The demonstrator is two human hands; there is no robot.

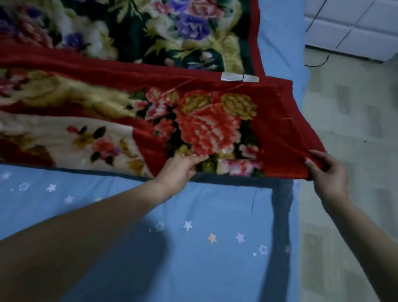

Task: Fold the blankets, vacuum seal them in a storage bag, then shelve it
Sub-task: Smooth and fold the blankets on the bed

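Fingers (314, 157) on red floral blanket (211, 124)

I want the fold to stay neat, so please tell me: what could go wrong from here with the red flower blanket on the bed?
1. The right hand pinches only the corner of the red blanket, which overhangs the bed edge; if this grip slips, that corner may drop toward the floor.
2. The left hand only rests flat on the near edge, so the plush layer may slide and fold crooked.
3. The white label edge may not line up.
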